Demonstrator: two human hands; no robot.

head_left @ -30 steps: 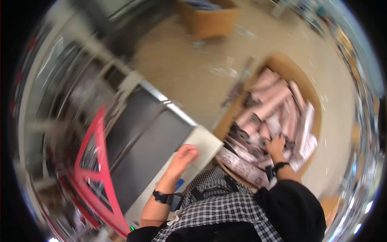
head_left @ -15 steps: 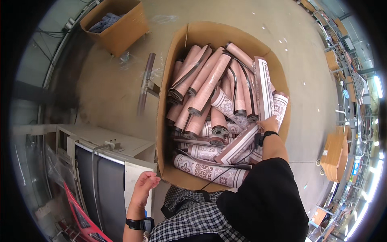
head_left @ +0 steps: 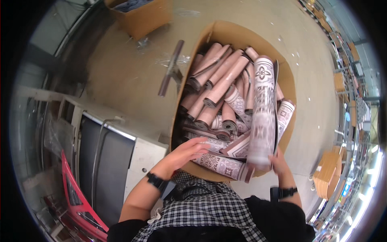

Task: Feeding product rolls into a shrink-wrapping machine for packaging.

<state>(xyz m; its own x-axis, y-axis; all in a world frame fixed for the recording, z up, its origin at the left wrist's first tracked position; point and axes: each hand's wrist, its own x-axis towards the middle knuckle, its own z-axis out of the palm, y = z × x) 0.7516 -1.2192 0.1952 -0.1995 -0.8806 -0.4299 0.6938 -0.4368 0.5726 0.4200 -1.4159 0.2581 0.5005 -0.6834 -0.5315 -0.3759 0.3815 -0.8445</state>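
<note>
Your right hand [head_left: 279,166], at the lower right of centre, is closed around the near end of a long patterned roll [head_left: 262,109]; the fingers wrap its lower end, and the roll runs up the frame, lying over the other rolls along the right side of the box. Your left hand [head_left: 186,152], just below centre, is spread with the fingers extended and slightly apart, reaching over the near edge of the box; it is over the ends of the rolls nearest you, though whether it touches them cannot be told. The large cardboard box [head_left: 225,34] fills the upper centre and right of the frame and is packed with pink and patterned rolls [head_left: 217,86] lying at mixed angles, most with an open end toward you. A patterned roll [head_left: 221,164] lies crosswise along the near wall, just beside your left fingertips. Each wrist carries a dark band. A second, smaller cardboard box [head_left: 143,16] stands at the top left on the floor [head_left: 121,76]. A grey machine with a dark panel [head_left: 107,157] occupies the lower left, with a red frame [head_left: 74,189] beside it.
</note>
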